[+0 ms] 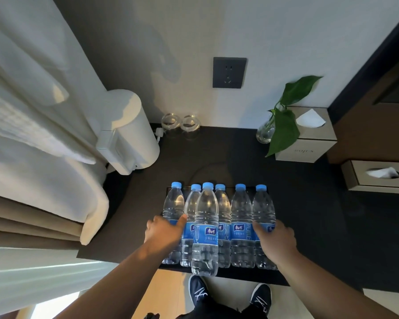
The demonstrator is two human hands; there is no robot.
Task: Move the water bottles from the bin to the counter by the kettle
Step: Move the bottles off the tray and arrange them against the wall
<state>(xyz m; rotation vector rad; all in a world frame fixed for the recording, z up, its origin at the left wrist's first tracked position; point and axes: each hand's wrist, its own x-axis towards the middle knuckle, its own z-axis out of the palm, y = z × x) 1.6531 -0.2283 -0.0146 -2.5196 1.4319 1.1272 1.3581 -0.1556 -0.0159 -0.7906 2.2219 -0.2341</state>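
Row of clear plastic, blue-capped water bottles (206,215) between my hands; left hand (164,236) grips the leftmost bottle (173,203), right hand (275,240) the rightmost bottle (263,208); white kettle (129,134) beyond.

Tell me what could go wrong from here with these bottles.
1. The front bottle stands at the near edge of the counter, ahead of the row. A nudge could drop it toward the shoes.
2. The left hand grips the leftmost bottle and the right hand grips the rightmost bottle. The six stand packed close, so squeezing them together may topple the middle ones.
3. Pushed far back, they could knock the two glasses.
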